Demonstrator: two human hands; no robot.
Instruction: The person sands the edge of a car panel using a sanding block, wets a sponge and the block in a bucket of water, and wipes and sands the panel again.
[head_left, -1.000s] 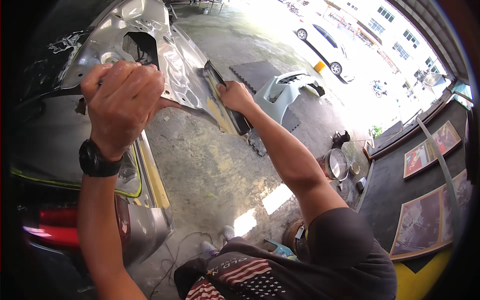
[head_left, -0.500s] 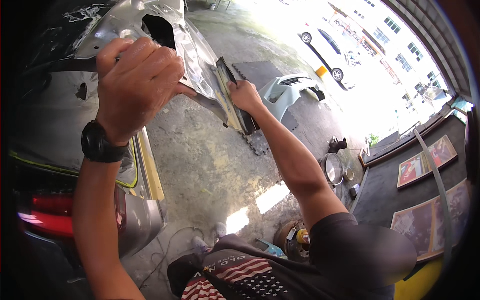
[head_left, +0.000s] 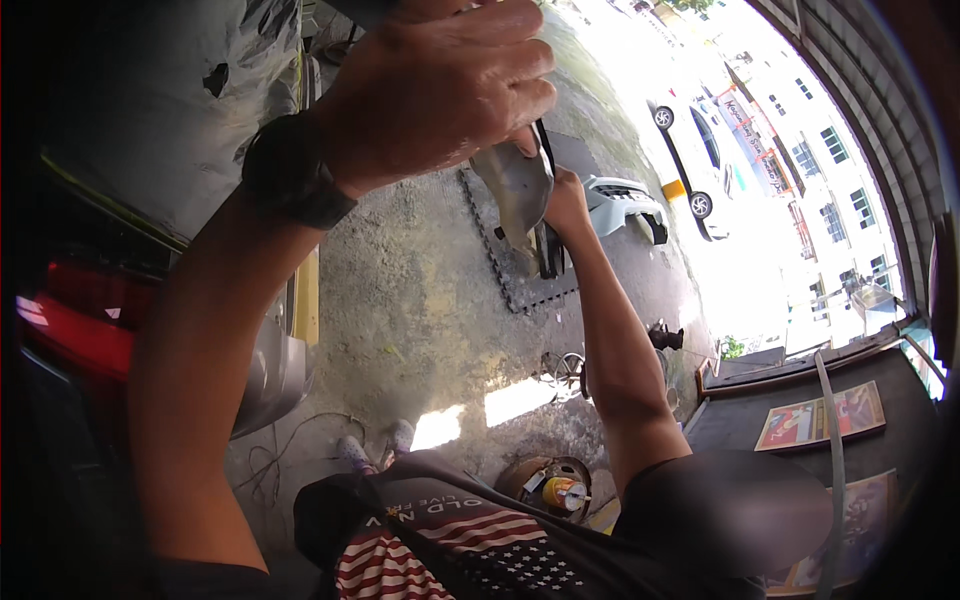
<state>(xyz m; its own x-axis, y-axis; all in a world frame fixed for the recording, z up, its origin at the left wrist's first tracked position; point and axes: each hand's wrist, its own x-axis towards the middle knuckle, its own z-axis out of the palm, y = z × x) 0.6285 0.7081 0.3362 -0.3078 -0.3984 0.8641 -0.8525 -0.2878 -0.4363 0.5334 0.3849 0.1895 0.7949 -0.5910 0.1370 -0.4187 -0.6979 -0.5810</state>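
Left hand (head_left: 440, 95) raised close to the camera, fingers curled tight on the upper edge of a grey car body panel (head_left: 520, 190); right hand (head_left: 567, 200) farther out at full reach, gripping the same panel's far side (whether fully wrapped, hard to tell). Panel hanging lengthwise between the two, long axis running down and away from the left hand toward black floor mats (head_left: 510, 270) on the concrete floor (head_left: 420, 310). Beyond, a loose white bumper (head_left: 625, 200).
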